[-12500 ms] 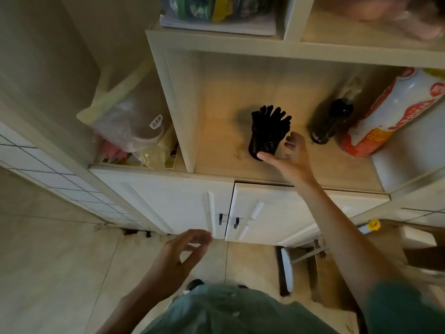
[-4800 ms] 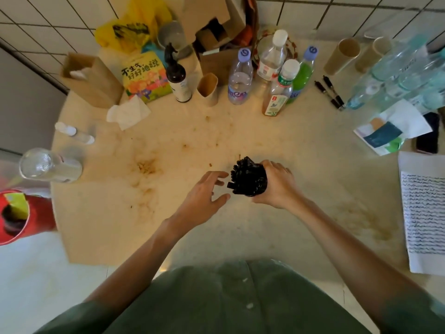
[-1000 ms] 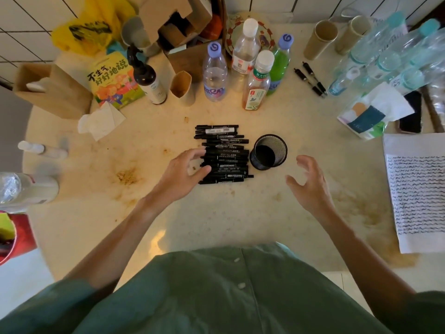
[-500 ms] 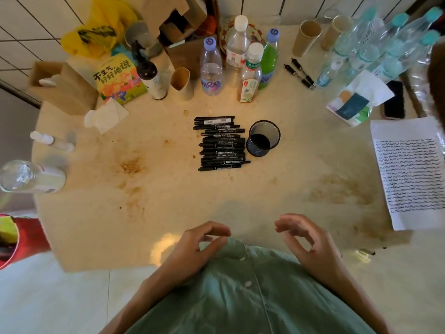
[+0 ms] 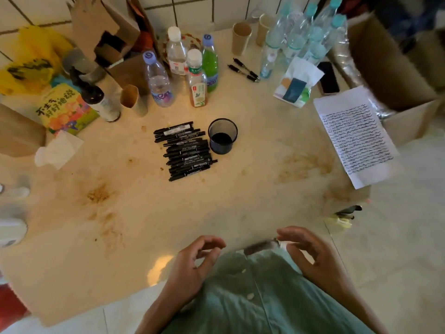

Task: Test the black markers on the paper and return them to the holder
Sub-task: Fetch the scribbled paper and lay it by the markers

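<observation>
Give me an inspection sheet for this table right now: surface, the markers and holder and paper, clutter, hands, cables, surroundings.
Surface: beige table with brown stains.
Job's things: black markers lie in a stack, all out of the holder; mesh holder stands upright and empty just right of them; paper, covered in wavy test lines, lies at the right edge.
Clutter: bottles, paper cups, two pens, a tissue, a snack bag along the back.
Hands: left hand and right hand near the body, loosely curled, holding nothing.
Cables: nothing seen.
Surroundings: tiled wall, cardboard box at right.
</observation>
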